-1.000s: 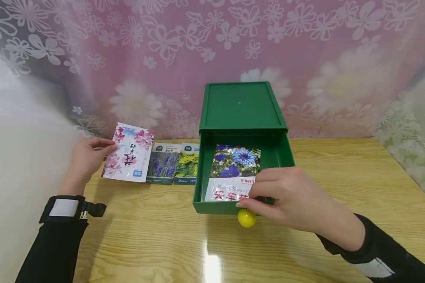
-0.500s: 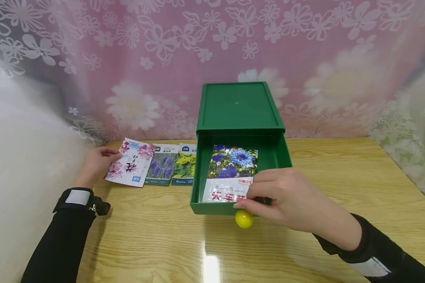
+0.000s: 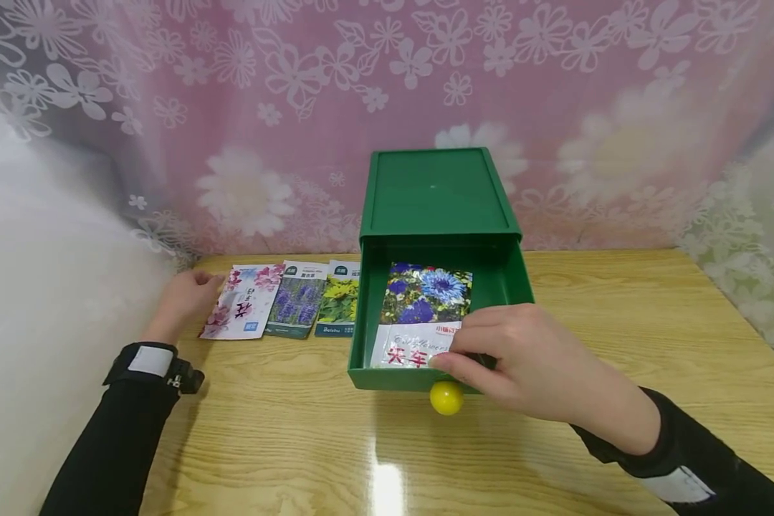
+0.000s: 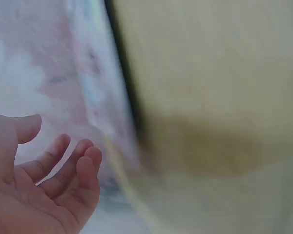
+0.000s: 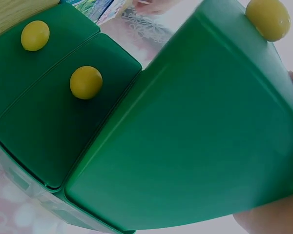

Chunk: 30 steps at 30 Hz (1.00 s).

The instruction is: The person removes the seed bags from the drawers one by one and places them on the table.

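Two hands, head: left hand (image 3: 187, 297) just beside the pink-blossomed white packet (image 3: 244, 302); right hand (image 3: 516, 358) over the blue-flowered packet (image 3: 422, 301) in the green plastic drawer (image 3: 387, 380).
Left wrist: fingers loose, holding nothing.
Right wrist: drawer hides most fingers; can't tell what's pinched.

Backed, beyond the left hand (image 3: 185, 301) and right hand (image 3: 522, 358), by a pink curtain (image 3: 335, 136) printed with white blossoms (image 3: 411, 61) above and larger, softer daisies (image 3: 245, 192) below. Bounded, left of the left hand, by a whitish sheet (image 3: 39, 301); well right of the right hand, by a pale, green-tinged floral hanging (image 3: 755, 215). Furnished, below both hands, with a yellowish wood-grain bench (image 3: 284, 430), streaked on their near side by reflected light (image 3: 387, 487).
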Tool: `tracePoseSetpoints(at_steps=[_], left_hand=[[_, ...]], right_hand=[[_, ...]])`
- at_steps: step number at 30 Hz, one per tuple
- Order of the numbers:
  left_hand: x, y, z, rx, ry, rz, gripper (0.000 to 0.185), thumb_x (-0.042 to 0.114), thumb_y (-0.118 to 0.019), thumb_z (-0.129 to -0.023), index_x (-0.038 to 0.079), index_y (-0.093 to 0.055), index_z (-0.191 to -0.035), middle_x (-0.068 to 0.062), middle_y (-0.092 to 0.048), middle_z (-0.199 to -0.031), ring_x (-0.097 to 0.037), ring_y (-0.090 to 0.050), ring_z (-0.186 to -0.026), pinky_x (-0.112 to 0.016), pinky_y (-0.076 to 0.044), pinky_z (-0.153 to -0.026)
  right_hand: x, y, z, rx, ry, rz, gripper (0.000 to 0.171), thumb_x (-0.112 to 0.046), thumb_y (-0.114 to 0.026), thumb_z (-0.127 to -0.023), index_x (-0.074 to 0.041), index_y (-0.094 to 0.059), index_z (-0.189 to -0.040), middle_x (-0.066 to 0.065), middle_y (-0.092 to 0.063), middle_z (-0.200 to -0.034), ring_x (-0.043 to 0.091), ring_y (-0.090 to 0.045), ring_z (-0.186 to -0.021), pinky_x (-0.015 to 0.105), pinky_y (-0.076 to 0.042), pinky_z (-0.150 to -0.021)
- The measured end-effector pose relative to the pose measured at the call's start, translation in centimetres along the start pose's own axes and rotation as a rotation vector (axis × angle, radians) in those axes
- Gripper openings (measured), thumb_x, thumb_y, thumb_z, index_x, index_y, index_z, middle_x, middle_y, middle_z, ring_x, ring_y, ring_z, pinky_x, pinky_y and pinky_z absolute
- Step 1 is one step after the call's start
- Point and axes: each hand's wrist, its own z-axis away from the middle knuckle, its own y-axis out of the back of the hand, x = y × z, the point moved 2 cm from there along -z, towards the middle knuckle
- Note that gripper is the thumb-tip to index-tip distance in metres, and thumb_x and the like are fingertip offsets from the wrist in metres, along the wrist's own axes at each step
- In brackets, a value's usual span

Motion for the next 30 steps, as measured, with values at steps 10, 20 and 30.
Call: tracePoseSetpoints(at_steps=[10, 20, 30], left_hand=[[14.5, 0.4, 6.6, 0.167, -0.514, 0.014, 0.035, 0.037, -0.053, -0.104, 0.007, -0.069, -0.109, -0.011, -0.069, -0.096, -0.029, -0.065, -0.089, -0.046, -0.051, -0.076], [24.3, 0.9, 15.7, 0.283, -1.080, 0.091, 0.014, 0.018, -0.066, -0.098, 0.009, -0.074, -0.091, 0.003, -0.063, -0.076, -0.008, -0.054, -0.065, -0.028, -0.046, -0.059], [27.7, -1.5, 17.7, -0.055, -1.170, -0.281, 0.022, 0.030, -0.062, -0.100, 0.021, -0.070, -0.082, 0.012, -0.055, -0.067, -0.005, -0.048, -0.056, -0.023, -0.040, -0.052]], right_hand=[[0.1, 0.3, -0.2, 0.021, -0.053, 0.007, 0.022, -0.030, -0.061, -0.101, -0.024, -0.067, -0.081, -0.020, -0.054, -0.073, -0.003, -0.045, -0.062, 0.018, -0.043, -0.056], [0.8, 1.1, -0.6, -0.081, -0.244, 0.034, 0.012, -0.015, -0.070, -0.094, -0.021, -0.069, -0.084, -0.019, -0.050, -0.068, -0.002, -0.042, -0.056, 0.022, -0.042, -0.053], [2.3, 1.1, -1.6, -0.353, -0.371, 0.110, 0.017, -0.021, -0.060, -0.102, -0.020, -0.065, -0.086, -0.011, -0.044, -0.061, 0.006, -0.040, -0.053, 0.028, -0.038, -0.054]])
